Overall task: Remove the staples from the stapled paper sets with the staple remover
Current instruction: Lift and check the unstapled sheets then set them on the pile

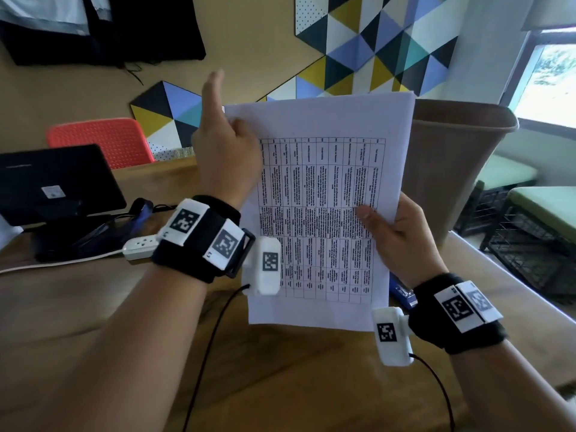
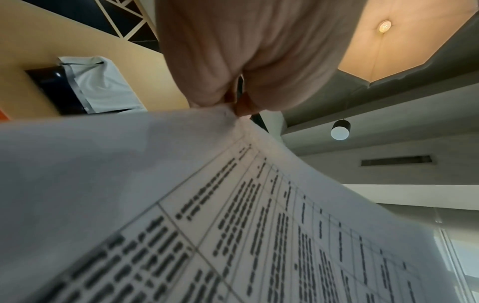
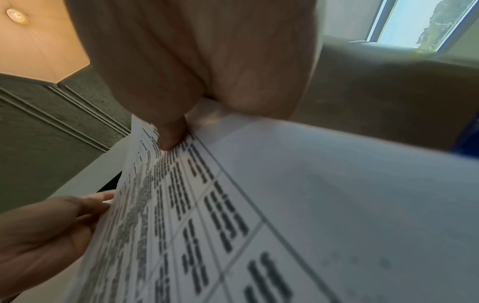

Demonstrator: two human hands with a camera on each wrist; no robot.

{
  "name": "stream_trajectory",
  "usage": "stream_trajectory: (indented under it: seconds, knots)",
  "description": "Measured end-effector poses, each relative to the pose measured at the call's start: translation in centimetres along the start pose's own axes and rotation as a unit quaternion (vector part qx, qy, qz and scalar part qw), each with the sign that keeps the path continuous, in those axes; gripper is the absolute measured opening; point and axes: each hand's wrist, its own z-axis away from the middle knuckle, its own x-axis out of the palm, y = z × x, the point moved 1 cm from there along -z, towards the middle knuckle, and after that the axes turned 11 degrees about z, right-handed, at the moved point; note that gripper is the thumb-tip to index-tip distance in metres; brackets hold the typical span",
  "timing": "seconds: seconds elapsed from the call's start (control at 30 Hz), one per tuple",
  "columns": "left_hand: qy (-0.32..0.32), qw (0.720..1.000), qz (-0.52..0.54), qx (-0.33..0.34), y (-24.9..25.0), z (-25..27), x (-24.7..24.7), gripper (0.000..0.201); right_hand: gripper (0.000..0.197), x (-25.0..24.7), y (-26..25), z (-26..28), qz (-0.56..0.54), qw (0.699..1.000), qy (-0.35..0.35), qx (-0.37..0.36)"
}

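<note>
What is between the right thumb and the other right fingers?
The paper set: the thumb presses its printed front, fingers hidden behind, seen in the head view.

A brown bin [image 1: 461, 169] stands on the wooden table [image 1: 296, 385]. A black laptop [image 1: 53, 182] sits on the far left, with a white power strip [image 1: 140, 246] near it. A red chair [image 1: 103, 140] is behind the table by a wall of colored triangles [image 1: 374, 45].

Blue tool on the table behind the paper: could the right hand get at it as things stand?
Probably not yet. The right hand grips the paper set by its edge, and the sheets hang in front of the blue tool. It lies close below the wrist, so once the hand lets go the way looks free.
</note>
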Motion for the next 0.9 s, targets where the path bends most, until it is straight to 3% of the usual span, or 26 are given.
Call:
stream_trajectory:
  seconds: [0.1, 0.27, 0.33, 0.37, 0.4, 0.47, 0.53, 0.57, 0.63, 0.7, 0.8, 0.9]
  knots:
    - [-0.011, 0.999, -0.027, 0.012, -0.5, -0.9, -0.5, 0.045, 0.023, -0.1, 0.2, 0.1, -0.012, 1.0, -0.003, 0.017]
    - [-0.037, 0.998, -0.017, -0.052, -2.3, 0.0, -0.8, 0.036, 0.028, -1.2, 1.1, 0.4, -0.038, 0.992, -0.026, 0.113]
    - [-0.048, 0.994, -0.039, -0.086, -4.1, 0.4, -1.0, 0.036, 0.04, -2.2, 2.3, 0.1, 0.126, 0.974, -0.031, 0.187]
    - [-0.055, 0.992, -0.048, -0.107, -5.3, 0.5, -1.1, 0.037, 0.047, -2.9, 3.3, 0.0, 0.264, 0.937, -0.065, 0.218]
    - [-0.062, 0.987, -0.057, -0.133, -6.6, 0.6, -1.2, 0.038, 0.052, -3.4, 4.4, 0.0, 0.388, 0.882, -0.115, 0.242]
    - [-0.088, 0.975, -0.078, -0.189, -8.9, 1.3, -1.3, 0.038, 0.059, -3.9, 6.0, 0.4, 0.521, 0.771, -0.228, 0.287]
    - [-0.126, 0.958, -0.121, -0.226, -10.9, 2.6, -1.3, 0.038, 0.055, -3.9, 6.6, 1.1, 0.55, 0.713, -0.296, 0.318]
    - [-0.148, 0.949, -0.147, -0.238, -11.9, 3.5, -1.4, 0.037, 0.048, -3.9, 6.5, 1.2, 0.557, 0.703, -0.303, 0.323]
    - [-0.193, 0.928, -0.179, -0.264, -13.9, 5.4, -1.6, 0.035, 0.032, -3.6, 6.6, 1.2, 0.556, 0.712, -0.287, 0.32]
    - [-0.224, 0.912, -0.183, -0.292, -15.4, 6.8, -1.6, 0.034, 0.02, -3.5, 6.6, 0.9, 0.531, 0.744, -0.243, 0.325]
    - [-0.243, 0.903, -0.169, -0.311, -15.9, 7.7, -1.3, 0.038, 0.021, -2.7, 6.5, 0.5, 0.452, 0.815, -0.168, 0.322]
    - [-0.268, 0.895, -0.184, -0.307, -14.3, 7.7, -0.5, 0.032, 0.021, -0.9, 5.4, 0.2, 0.307, 0.904, -0.024, 0.295]
